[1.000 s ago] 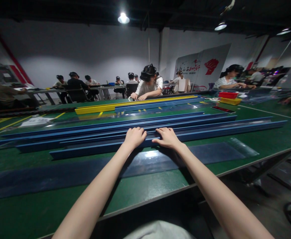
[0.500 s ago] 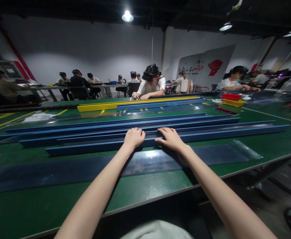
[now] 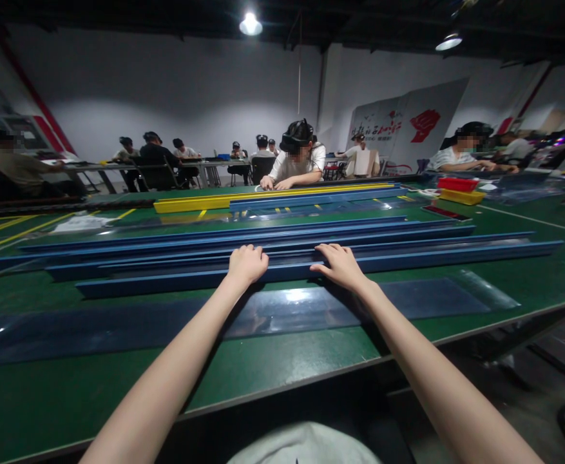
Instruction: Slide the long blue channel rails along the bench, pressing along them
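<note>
Both hands are on the nearest blue U-shaped channel (image 3: 431, 259), a long strip lying lengthwise across the table. My left hand (image 3: 247, 263) curls its fingers over the channel left of its middle, the thumb on the inner side. Some way to the right, my right hand (image 3: 341, 265) grips the same piece, fingers reaching across it and thumb against the near wall. Most of both palms' undersides are hidden. Right behind lie several more blue channels (image 3: 98, 269), close together and parallel. In front, a flat strip in clear plastic film (image 3: 132, 325) runs along the green table (image 3: 306, 361).
Farther back are a yellow channel (image 3: 190, 204) and a lighter blue channel (image 3: 311, 198). Red (image 3: 457, 185) and yellow trays (image 3: 460, 196) and a phone-like dark slab (image 3: 446, 212) sit at right. A person (image 3: 296, 158) works opposite; others sit beyond.
My hands have spread apart, the left one shifting left. The nearest channel has slid slightly left against the other channels. The view has turned a little.
</note>
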The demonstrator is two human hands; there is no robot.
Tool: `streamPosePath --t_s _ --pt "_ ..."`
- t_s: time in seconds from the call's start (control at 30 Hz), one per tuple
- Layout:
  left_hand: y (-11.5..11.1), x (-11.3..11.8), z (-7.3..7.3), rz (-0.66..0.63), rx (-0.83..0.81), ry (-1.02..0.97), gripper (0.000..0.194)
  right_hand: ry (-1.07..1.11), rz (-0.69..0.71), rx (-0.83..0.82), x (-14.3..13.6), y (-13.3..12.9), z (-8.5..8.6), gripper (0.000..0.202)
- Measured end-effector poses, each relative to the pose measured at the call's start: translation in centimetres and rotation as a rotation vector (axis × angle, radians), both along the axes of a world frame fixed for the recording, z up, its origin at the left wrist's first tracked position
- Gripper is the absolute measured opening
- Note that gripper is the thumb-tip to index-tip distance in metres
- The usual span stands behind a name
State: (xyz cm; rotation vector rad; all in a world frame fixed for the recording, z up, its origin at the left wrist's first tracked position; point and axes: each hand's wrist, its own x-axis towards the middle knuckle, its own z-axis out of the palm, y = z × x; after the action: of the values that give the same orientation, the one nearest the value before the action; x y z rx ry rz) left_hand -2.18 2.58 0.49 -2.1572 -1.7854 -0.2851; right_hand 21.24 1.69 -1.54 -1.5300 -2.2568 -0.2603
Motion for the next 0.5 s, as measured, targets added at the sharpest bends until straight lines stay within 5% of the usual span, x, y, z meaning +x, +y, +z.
streamPosePath --t_s 0.33,0.5 --pt "0.3 3.1 0.1 -0.182 0.051 -0.032 0.035 0.005 -0.007 -0.05 -2.9 0.1 0.5 0.053" --pt "0.8 3.6 -0.5 -0.137 0.029 -0.042 0.035 0.017 -0.01 -0.049 -3.6 0.0 0.4 0.052"
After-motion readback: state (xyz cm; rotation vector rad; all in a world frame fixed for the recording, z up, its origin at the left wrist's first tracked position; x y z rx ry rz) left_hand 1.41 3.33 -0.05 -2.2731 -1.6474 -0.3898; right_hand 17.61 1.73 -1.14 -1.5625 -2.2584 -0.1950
